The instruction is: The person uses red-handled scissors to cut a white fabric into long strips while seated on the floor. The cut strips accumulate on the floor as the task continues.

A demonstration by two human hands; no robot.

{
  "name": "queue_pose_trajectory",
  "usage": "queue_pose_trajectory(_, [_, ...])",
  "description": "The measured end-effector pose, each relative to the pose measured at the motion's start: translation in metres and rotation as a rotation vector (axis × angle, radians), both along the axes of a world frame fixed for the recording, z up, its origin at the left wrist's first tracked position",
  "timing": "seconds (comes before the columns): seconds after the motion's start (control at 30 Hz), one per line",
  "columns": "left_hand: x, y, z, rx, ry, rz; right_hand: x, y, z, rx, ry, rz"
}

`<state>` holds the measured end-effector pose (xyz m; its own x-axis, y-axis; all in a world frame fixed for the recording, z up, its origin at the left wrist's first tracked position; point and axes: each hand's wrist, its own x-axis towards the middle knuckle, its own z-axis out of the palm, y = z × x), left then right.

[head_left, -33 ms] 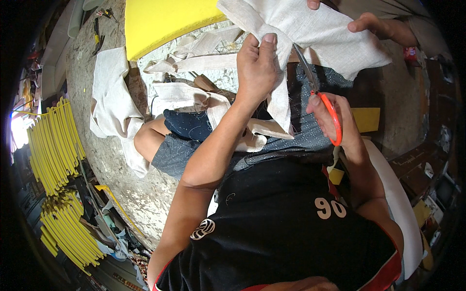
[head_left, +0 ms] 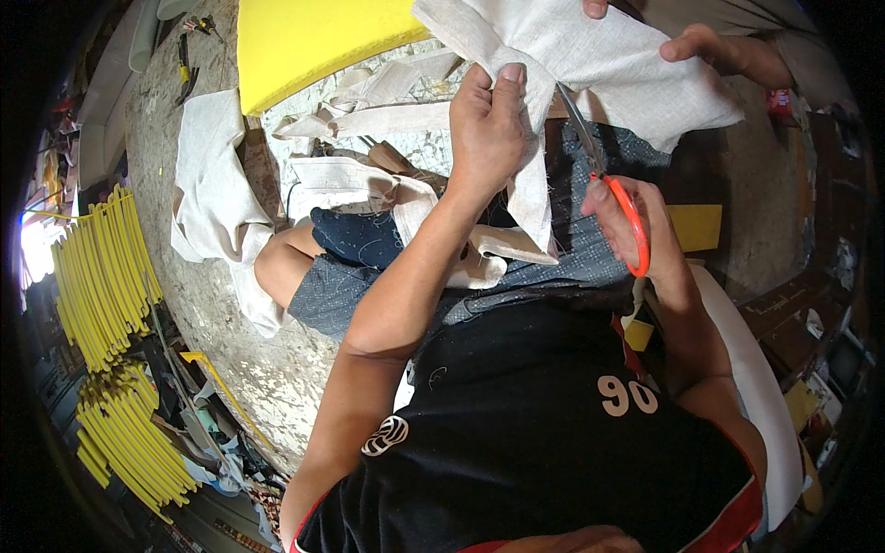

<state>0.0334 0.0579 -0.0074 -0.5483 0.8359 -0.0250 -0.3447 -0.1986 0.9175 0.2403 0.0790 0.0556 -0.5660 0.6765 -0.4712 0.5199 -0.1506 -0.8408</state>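
Observation:
My left hand (head_left: 486, 138) grips a piece of white woven cloth (head_left: 516, 64), thumb on top, with a narrow length hanging below it. In my right hand (head_left: 636, 221) are scissors with orange handles (head_left: 631, 205); their blades point up and left, the tips at the cloth just right of my left thumb. Another person's hand (head_left: 701, 51) holds the right part of that cloth, and more fingertips (head_left: 595, 7) show at its top edge. Beneath my hands lie loose cream strips (head_left: 387, 120) and my dark grey shorts (head_left: 604, 249).
A yellow panel (head_left: 323, 46) lies at the top. The worn grey work surface (head_left: 212, 369) holds draped white cloth (head_left: 207, 180) and small hand tools (head_left: 189, 64). Bundles of yellow tubes (head_left: 101, 276) fill the left side; a yellow piece (head_left: 693, 226) lies at the right.

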Motion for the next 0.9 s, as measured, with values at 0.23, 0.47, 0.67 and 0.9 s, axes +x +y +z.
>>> queue_pose_trajectory(0.23, [-0.003,-0.004,0.004,-0.026,-0.013,-0.018,0.001,0.005,0.0,-0.08,-0.003,0.066])
queue_pose_trajectory(0.47, [-0.002,-0.002,0.007,0.019,-0.02,-0.05,-0.005,0.01,0.003,-0.045,-0.061,0.036])
queue_pose_trajectory(0.67, [-0.004,-0.002,0.003,-0.038,0.014,-0.016,-0.005,0.009,0.001,0.036,-0.024,0.032])
queue_pose_trajectory(0.9, [-0.013,-0.013,-0.008,-0.184,0.082,-0.068,-0.004,0.012,-0.001,-0.08,-0.053,0.038])
